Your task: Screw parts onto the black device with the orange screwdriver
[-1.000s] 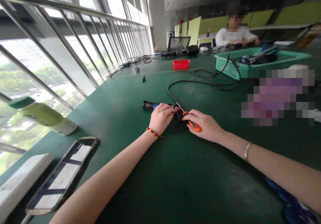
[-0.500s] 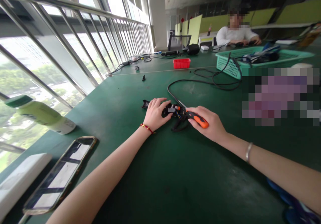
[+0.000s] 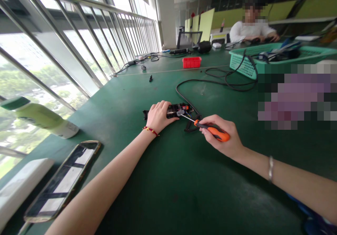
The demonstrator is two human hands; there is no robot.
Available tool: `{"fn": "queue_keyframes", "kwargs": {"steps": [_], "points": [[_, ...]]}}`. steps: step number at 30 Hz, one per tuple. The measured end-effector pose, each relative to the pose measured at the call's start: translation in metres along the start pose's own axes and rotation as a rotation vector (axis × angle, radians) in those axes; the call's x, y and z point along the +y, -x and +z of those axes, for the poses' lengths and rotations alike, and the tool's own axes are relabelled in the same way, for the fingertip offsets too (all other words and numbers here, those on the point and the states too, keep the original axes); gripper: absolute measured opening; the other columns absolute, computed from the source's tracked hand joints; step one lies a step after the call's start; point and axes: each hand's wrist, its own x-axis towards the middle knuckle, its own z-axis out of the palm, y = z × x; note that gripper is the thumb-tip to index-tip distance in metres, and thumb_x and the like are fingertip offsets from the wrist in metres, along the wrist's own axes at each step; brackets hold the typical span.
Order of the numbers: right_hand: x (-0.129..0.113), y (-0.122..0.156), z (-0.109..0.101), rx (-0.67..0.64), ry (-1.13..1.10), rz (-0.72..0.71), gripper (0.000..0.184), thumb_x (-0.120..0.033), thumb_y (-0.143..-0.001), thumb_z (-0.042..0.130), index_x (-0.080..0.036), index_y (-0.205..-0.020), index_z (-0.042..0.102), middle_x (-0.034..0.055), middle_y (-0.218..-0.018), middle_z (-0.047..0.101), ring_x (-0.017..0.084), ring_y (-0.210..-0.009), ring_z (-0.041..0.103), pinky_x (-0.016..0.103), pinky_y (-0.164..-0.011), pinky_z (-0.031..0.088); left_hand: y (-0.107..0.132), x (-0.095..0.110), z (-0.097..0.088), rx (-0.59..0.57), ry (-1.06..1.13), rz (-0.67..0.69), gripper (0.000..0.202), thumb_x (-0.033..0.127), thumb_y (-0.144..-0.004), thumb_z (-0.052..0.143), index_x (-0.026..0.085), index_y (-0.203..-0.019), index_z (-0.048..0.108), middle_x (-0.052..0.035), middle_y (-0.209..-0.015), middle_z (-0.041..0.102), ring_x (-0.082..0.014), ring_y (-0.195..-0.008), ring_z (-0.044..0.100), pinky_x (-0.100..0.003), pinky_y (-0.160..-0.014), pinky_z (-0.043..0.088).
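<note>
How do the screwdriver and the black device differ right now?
Colour: the screwdriver has an orange-and-black handle; the black device is mostly black, with its inner parts exposed at one end.
Pose: the screwdriver slants toward the person; the black device lies roughly crosswise.
Hold: the right hand grips the screwdriver; the left hand holds the black device.
Shared: both are elongated.

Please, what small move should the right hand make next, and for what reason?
Perhaps the right hand should steady the screwdriver before pushing: its tip appears to be at the small grey part, though contact is unclear, and thin wires lie close by, so a slip could catch them. The left hand holds the black device.
</note>
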Motion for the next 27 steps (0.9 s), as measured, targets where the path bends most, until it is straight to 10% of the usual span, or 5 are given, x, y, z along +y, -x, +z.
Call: {"fn": "queue_keyframes", "kwargs": {"steps": [27], "points": [[0.0015,-0.0024,0.0030,-0.055,0.046,0.017,0.011,-0.023,-0.078,0.056,-0.022,-0.089,0.055,0.0012,-0.081,0.066,0.014,-0.069,0.064,0.026,-0.065,0.051,0.0015,0.0007,-0.0006,0.011,-0.029,0.018,0.050,0.055,-0.067,0.067,0.019,-0.098,0.051,-0.0061,-0.095,0.061,-0.0230,-0.088,0.057,-0.033,-0.074,0.039]]}}
